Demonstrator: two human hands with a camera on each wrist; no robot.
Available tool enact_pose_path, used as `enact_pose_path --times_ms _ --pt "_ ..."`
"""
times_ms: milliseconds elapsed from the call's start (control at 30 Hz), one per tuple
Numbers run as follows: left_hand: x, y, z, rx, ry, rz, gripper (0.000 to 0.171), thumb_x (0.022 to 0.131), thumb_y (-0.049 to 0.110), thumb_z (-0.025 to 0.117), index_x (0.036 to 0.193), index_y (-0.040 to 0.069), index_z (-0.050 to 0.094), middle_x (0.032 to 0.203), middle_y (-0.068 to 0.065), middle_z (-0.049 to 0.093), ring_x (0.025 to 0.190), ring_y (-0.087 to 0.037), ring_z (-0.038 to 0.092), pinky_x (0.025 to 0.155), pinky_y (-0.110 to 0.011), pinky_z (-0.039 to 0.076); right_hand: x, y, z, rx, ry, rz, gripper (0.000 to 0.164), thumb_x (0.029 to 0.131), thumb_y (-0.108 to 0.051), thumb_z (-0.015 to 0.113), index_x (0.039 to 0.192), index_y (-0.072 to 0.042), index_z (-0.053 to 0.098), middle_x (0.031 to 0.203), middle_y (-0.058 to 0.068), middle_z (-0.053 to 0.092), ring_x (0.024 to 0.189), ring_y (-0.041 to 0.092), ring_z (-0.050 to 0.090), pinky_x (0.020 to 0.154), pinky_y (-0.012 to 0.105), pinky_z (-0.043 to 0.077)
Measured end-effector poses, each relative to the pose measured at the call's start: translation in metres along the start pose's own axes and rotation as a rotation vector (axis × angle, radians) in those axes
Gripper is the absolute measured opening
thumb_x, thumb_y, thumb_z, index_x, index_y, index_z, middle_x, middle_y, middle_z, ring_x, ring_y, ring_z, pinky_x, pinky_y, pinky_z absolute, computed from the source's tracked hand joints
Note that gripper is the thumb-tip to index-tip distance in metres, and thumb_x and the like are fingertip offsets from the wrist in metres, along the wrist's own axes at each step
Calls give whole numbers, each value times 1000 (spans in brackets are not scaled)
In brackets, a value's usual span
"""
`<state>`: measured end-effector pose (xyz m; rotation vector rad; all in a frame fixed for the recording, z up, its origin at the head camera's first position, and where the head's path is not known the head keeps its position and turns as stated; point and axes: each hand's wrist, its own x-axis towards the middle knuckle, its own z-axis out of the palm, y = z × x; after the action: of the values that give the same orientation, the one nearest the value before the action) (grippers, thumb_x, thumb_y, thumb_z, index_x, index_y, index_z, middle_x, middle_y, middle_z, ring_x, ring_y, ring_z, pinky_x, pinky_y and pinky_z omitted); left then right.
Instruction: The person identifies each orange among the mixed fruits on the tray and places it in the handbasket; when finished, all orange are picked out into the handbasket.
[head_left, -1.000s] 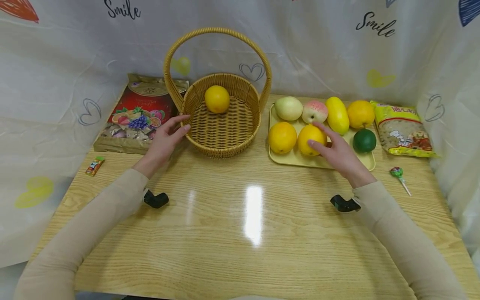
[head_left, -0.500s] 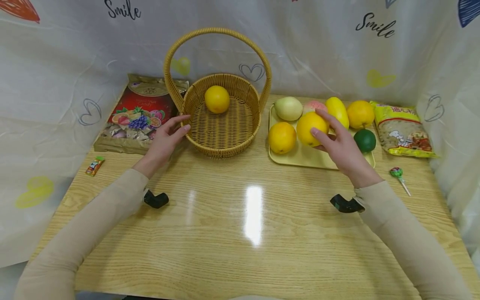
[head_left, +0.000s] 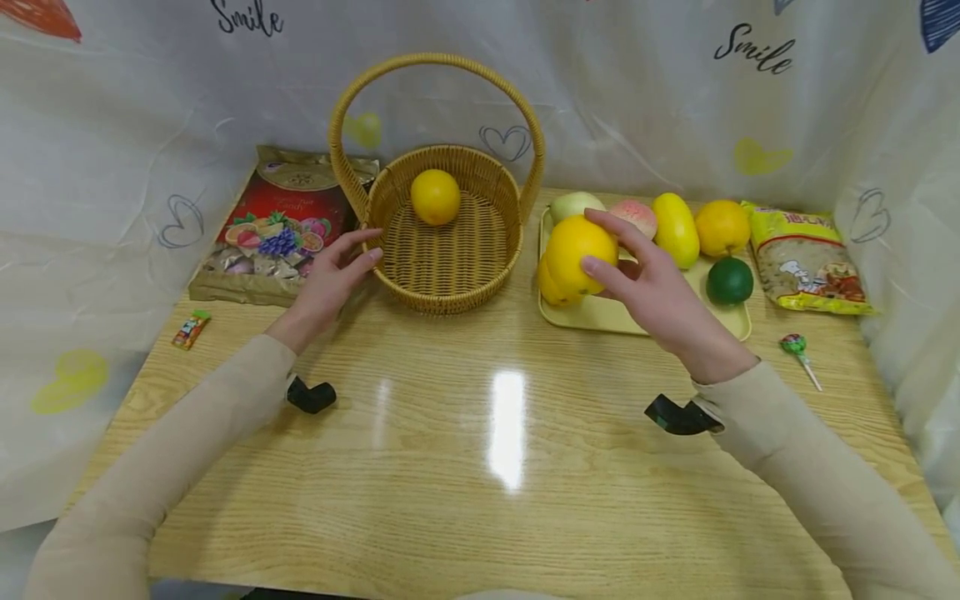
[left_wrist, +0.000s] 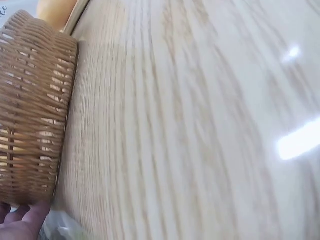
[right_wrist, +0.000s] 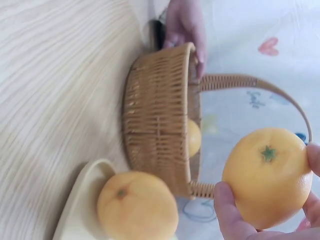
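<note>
My right hand (head_left: 660, 304) grips an orange (head_left: 581, 250) between thumb and fingers, raised above the left end of the yellow tray (head_left: 607, 317). Green stem marks show on the held orange (right_wrist: 267, 175) in the right wrist view. Beneath it, a second orange (head_left: 553, 283) sits on the tray, partly covered. My left hand (head_left: 330, 287) holds the left rim of the wicker basket (head_left: 442, 304), fingers over the edge. Inside that basket, toward the back, lies one orange (head_left: 435, 197).
Also on the tray are a pale green fruit (head_left: 573, 204), a peach (head_left: 635, 218), a long yellow fruit (head_left: 675, 231), another orange (head_left: 722, 227) and a green fruit (head_left: 729, 281). A candy bag (head_left: 277, 225), yellow packet (head_left: 806, 258), lollipop (head_left: 795, 350) and small wrapped candy (head_left: 191, 330) lie around.
My right hand has lifted the orange off the tray's front middle and carried it left, over the neighbouring orange. The left hand has stayed at the basket rim.
</note>
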<state>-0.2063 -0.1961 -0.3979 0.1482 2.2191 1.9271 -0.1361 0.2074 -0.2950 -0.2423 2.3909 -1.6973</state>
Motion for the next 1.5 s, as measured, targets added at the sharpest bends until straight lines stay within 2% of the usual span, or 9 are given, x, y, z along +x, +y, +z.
enact_pose_path --times_ms 233,333,533,633,800,867,1000,1267,1500 --pt "-1 5 -1 53 -24 -14 53 98 36 59 146 18 46 158 1 28 138 -22 38 111 -46 36 15 -11 17 -46 -32 -13 56 97 -36 62 148 -37 41 149 -9 37 110 26 56 87 33 51" --pt "-6 12 1 69 -25 -36 51 99 36 58 146 22 47 157 0 30 138 -23 38 111 -45 36 26 -14 26 -17 -62 -20 57 96 -37 63 148 -37 40 149 -8 37 111 27 57 88 34 51" --pt "-13 22 3 44 -27 -38 48 99 34 58 144 20 48 155 -2 34 137 -24 40 112 -45 36 53 -26 46 31 -99 -57 56 96 -33 64 147 -35 42 149 -6 37 110 27 58 92 37 51" --pt "-13 22 3 41 -24 -39 48 99 34 58 144 21 49 155 -2 33 138 -23 39 112 -45 35 69 -33 58 16 -124 -81 56 96 -32 64 147 -33 42 148 -4 39 113 24 56 95 37 49" --pt "-13 22 3 30 -18 -33 46 99 31 58 143 17 50 155 -2 33 138 -23 39 112 -45 36 96 -44 75 -105 -128 -114 56 97 -33 63 149 -31 41 148 -4 40 120 13 48 101 30 43" --pt "-13 23 3 32 -19 -30 47 100 30 57 144 13 48 156 -3 31 138 -24 39 112 -45 36 107 -47 80 -144 -113 -93 56 97 -33 62 149 -32 39 148 -5 40 120 11 46 100 29 42" --pt "-13 23 3 47 -26 -28 50 101 28 56 145 7 45 159 -5 26 137 -25 39 111 -47 36 128 -50 86 -138 -70 -34 57 99 -29 59 151 -30 36 150 -4 38 120 13 46 98 28 44" --pt "-10 24 3 54 -32 -18 51 100 29 58 145 8 46 153 -8 34 131 -22 44 109 -49 38 161 -48 89 -144 22 87 58 101 -27 55 154 -29 31 152 1 34 124 14 43 98 25 43" --pt "-11 23 2 72 -24 -9 49 100 29 57 145 9 47 147 -13 39 122 -17 47 108 -51 38 176 -40 92 -110 32 166 57 101 -22 56 153 -26 33 154 -2 30 130 14 39 102 24 41"
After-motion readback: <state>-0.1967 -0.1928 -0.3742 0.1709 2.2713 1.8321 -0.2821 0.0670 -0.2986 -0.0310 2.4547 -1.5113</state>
